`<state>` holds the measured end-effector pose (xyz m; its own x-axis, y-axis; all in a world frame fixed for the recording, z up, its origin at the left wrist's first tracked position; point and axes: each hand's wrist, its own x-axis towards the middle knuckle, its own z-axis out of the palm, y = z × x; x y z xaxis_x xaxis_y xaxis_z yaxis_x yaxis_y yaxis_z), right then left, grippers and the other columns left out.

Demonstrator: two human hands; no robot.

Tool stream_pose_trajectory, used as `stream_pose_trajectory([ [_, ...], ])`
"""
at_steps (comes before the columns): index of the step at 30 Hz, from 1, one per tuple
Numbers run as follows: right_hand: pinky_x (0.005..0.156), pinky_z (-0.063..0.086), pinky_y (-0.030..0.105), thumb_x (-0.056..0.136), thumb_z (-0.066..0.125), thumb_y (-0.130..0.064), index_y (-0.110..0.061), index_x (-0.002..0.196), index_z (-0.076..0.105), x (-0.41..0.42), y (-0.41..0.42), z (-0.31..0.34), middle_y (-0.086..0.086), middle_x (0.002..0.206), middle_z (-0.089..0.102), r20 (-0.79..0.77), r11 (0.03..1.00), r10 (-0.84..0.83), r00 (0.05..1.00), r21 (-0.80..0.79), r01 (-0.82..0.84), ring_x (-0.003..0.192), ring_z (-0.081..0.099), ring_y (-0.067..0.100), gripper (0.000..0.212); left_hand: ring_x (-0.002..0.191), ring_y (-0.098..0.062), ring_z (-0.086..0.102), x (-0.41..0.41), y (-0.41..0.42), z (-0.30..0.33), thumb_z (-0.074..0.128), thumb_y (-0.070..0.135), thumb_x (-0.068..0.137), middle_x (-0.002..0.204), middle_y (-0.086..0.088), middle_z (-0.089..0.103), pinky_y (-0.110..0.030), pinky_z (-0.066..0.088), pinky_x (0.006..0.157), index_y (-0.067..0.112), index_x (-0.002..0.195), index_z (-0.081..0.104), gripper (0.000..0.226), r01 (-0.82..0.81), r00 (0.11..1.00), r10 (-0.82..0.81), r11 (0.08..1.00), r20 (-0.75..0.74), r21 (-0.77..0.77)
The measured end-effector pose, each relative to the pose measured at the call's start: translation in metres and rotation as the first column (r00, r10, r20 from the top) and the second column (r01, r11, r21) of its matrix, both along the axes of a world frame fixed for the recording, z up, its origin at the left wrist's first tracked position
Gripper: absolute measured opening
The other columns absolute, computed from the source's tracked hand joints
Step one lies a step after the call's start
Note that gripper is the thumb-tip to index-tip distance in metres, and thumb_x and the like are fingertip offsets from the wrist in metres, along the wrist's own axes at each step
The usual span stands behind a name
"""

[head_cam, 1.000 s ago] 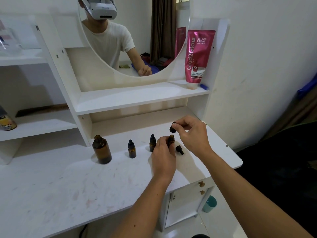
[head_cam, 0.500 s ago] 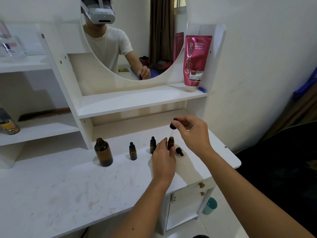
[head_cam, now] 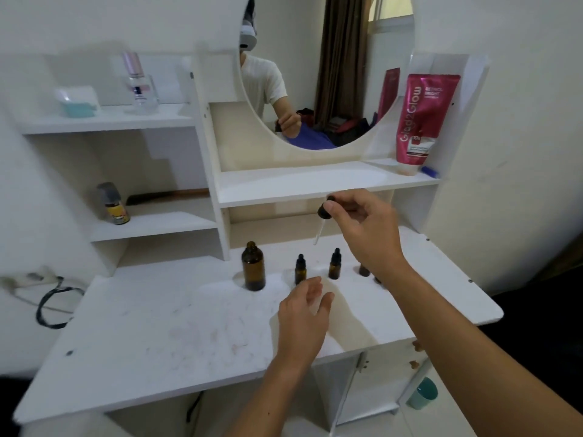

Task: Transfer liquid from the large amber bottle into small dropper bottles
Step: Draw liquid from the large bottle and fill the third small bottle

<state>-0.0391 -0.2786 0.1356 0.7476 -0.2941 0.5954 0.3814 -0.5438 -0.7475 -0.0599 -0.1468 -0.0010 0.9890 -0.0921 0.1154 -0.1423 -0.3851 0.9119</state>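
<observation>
My right hand (head_cam: 362,228) pinches the dropper (head_cam: 322,220) above and right of the large amber bottle (head_cam: 253,267) on the counter (head_cam: 157,326), left hand (head_cam: 304,313) spread empty, so I should lower the pipette straight into its open neck

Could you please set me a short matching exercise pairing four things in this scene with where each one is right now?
Things:
1. dropper
2. large amber bottle
3. pink tube
4. left hand

Places:
A. leaning on the shelf beside the mirror
B. open, empty, above the tabletop
C. pinched in the right hand, raised
D. standing uncapped, left end of the bottle row

Pairs: 1-C, 2-D, 3-A, 4-B
</observation>
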Motion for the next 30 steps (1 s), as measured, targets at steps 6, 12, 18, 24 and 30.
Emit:
stream_pose_trajectory([
  [6,0.091,0.060,0.027,0.093,0.077,-0.017,-0.010,0.109,0.076,0.022,0.062,0.000,-0.002,0.101,0.077,0.040,0.990,0.134,0.990,0.043,-0.135,0.095,0.075,0.009,0.018,0.092,-0.001,0.064,0.009,0.067,0.006,0.076,0.045,0.087,0.105,0.021,0.066,-0.015,0.053,0.083,0.036,0.110,0.064,0.028,-0.232,0.972,0.232,0.972,0.025,-0.026],
  [12,0.092,0.060,0.029,0.094,0.075,-0.016,-0.010,0.112,0.075,0.035,0.090,0.000,-0.003,0.103,0.077,0.039,0.982,0.182,0.982,0.042,-0.184,0.096,0.074,0.009,0.018,0.098,-0.006,0.061,0.032,0.093,0.008,0.083,0.041,0.081,0.113,0.019,0.057,-0.007,0.041,0.078,0.037,0.114,0.049,0.047,-0.314,0.945,0.318,0.948,0.075,-0.057],
  [18,0.090,0.060,0.027,0.094,0.075,-0.016,-0.009,0.111,0.075,0.042,0.091,0.001,-0.002,0.102,0.078,0.048,0.982,0.185,0.982,0.037,-0.187,0.096,0.075,0.010,0.018,0.111,-0.010,0.060,0.054,0.091,0.004,0.083,0.042,0.081,0.131,0.012,0.058,-0.025,0.050,0.097,0.027,0.133,0.052,0.063,-0.275,0.960,0.278,0.958,0.028,-0.083],
  [24,0.089,0.061,0.027,0.094,0.076,-0.017,-0.011,0.109,0.075,0.047,0.092,-0.009,-0.002,0.101,0.077,0.030,0.983,0.184,0.982,0.012,-0.185,0.095,0.075,0.010,0.017,0.111,-0.013,0.063,0.062,0.091,-0.003,0.081,0.042,0.083,0.125,0.012,0.064,-0.036,0.054,0.101,0.032,0.128,0.052,0.054,-0.279,0.959,0.283,0.954,0.021,-0.106],
  [30,0.086,0.058,0.015,0.093,0.077,-0.020,-0.014,0.107,0.076,0.052,0.098,-0.032,-0.008,0.096,0.077,-0.127,0.977,0.207,0.970,-0.017,-0.211,0.090,0.074,0.002,0.015,0.110,-0.012,0.064,0.063,0.092,-0.005,0.081,0.042,0.083,0.122,0.011,0.066,-0.035,0.054,0.102,0.032,0.127,0.054,0.052,-0.274,0.959,0.281,0.954,0.043,-0.123],
])
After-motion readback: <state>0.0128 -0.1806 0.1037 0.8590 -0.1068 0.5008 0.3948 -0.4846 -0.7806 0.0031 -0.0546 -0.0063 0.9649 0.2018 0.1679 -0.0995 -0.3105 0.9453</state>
